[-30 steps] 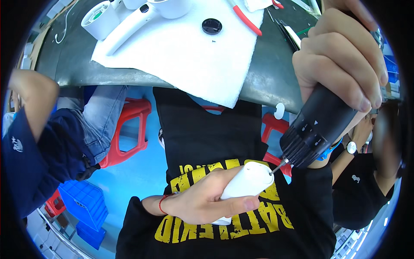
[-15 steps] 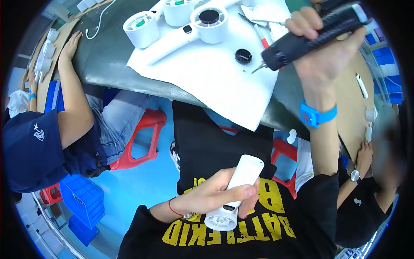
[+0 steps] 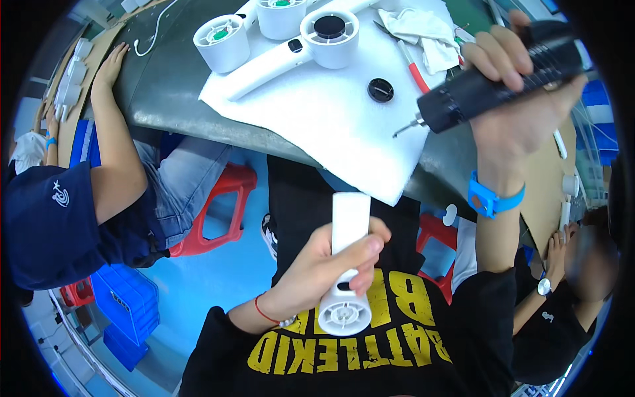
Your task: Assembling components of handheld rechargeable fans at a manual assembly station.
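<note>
My left hand (image 3: 331, 264) is closed round the white handle of a handheld fan (image 3: 350, 221), held low in front of my shirt. The fan's round open head, with ribs inside, points down toward me. Up at the right, my right hand (image 3: 516, 99) grips a black electric screwdriver (image 3: 456, 99). Its thin bit points down and left over the white foam sheet (image 3: 311, 126), apart from the fan. Below the bit I see no screw clearly. A black round cap (image 3: 380, 90) lies on the sheet left of the screwdriver.
More white fans (image 3: 221, 43) lie on the sheet's far side, one with a black centre (image 3: 329, 28). Red-handled pliers (image 3: 418, 78) and a white cloth (image 3: 423, 40) are beside them. Co-workers sit left and right; red stools (image 3: 218, 205) and blue crates (image 3: 126, 304) stand below.
My left hand has turned the fan more upright and raised it slightly. My right hand has moved the screwdriver a little right and down, still gripping it.
</note>
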Action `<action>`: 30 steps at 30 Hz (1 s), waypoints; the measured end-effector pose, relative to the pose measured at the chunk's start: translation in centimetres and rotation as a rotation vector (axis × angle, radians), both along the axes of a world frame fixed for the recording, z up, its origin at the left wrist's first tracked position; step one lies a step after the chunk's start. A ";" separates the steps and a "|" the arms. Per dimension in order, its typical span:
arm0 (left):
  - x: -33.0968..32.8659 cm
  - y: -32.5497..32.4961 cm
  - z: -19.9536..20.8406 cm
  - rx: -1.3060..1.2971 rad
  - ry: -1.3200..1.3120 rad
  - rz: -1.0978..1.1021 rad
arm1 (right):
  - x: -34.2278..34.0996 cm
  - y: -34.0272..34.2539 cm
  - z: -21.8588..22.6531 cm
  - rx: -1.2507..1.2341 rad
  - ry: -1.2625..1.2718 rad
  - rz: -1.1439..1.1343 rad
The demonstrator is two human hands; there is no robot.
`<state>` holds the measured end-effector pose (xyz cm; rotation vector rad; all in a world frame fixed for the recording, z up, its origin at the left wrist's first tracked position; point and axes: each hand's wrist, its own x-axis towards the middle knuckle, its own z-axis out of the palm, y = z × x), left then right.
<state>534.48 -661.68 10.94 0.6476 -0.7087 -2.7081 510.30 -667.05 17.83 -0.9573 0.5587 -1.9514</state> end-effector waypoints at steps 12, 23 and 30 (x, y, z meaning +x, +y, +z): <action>-2.7 -0.9 1.0 0.012 0.005 0.143 | 0.1 4.8 1.1 -0.082 -0.082 0.231; -3.1 0.7 0.8 0.106 -0.009 0.164 | -0.5 7.0 1.0 -0.091 -0.151 0.179; -3.1 2.0 -0.8 0.026 -0.024 0.198 | -3.7 9.6 -3.8 -0.177 -0.289 0.169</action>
